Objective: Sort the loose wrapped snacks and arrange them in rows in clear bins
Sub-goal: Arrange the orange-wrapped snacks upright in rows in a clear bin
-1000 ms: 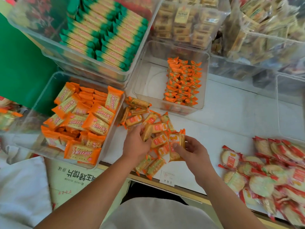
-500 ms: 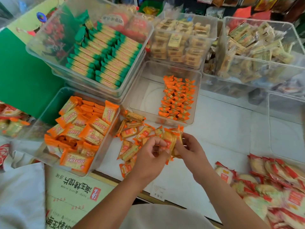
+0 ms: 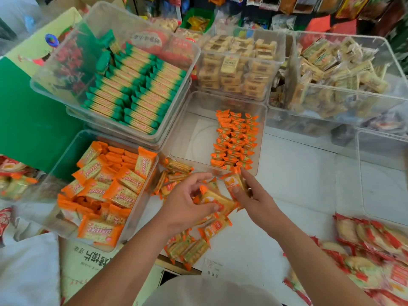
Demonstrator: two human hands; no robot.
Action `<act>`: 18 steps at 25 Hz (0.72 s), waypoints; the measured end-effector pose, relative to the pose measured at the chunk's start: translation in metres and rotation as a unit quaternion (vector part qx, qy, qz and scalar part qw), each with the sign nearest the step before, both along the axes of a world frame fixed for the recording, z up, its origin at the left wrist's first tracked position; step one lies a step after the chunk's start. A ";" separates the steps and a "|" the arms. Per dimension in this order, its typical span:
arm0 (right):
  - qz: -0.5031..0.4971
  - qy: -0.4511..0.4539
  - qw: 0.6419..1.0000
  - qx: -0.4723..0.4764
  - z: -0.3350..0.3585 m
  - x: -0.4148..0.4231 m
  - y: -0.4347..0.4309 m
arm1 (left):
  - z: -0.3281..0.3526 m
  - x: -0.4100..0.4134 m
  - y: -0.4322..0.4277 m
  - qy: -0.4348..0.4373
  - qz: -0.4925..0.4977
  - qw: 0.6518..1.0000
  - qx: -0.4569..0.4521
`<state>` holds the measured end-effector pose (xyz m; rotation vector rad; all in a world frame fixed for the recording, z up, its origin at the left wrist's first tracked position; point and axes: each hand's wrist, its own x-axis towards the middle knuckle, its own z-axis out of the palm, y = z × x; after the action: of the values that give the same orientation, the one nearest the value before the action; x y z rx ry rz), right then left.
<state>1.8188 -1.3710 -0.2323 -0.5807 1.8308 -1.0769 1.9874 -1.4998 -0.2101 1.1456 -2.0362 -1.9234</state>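
Your left hand (image 3: 187,204) grips an orange packet (image 3: 217,200), with the thumb on its near edge and the fingers curled over its far side. Your right hand (image 3: 256,199) pinches a second packet (image 3: 234,183) between thumb and forefinger. The two packets lie just beside each other, the right one farther from you. Both hands are over the loose pile (image 3: 189,250) of similar small orange packets, which lies scattered on the white bench (image 3: 298,184) near its front edge, left of centre. Just beyond the hands stands the sorting bin (image 3: 194,129), a clear container. Along its right side are small orange snacks (image 3: 234,140) set in neat rows. Left of the pile, at the front left corner, the cracker bin (image 3: 66,153) holds large orange packs (image 3: 106,191) lying jumbled. Behind it, toward the back left corner, the rear bin (image 3: 66,69) holds green-ended packs (image 3: 136,91) in rows. Along the back edge, beige packs (image 3: 238,65) sit at centre and pale packs (image 3: 331,74) lie jumbled at the right, both in clear bins. At the front right corner, red-edged round crackers (image 3: 371,250) lie in a loose heap, partly blurred.
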 end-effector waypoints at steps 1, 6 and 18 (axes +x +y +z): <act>0.006 -0.010 1.000 0.001 -0.001 0.004 -0.004 | 0.003 -0.006 0.000 0.016 0.017 1.000 0.011; -0.055 -0.052 0.997 -0.032 -0.003 0.015 -0.021 | -0.001 -0.029 -0.001 0.082 0.128 0.984 0.097; -0.028 0.029 0.997 -0.071 -0.011 0.000 -0.071 | -0.007 -0.072 -0.019 0.113 -0.060 0.984 0.126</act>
<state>1.8186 -1.4415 -0.2434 -0.6539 1.8385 -1.2473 1.9150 -1.5185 -0.2173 0.8136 -1.8209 -2.3049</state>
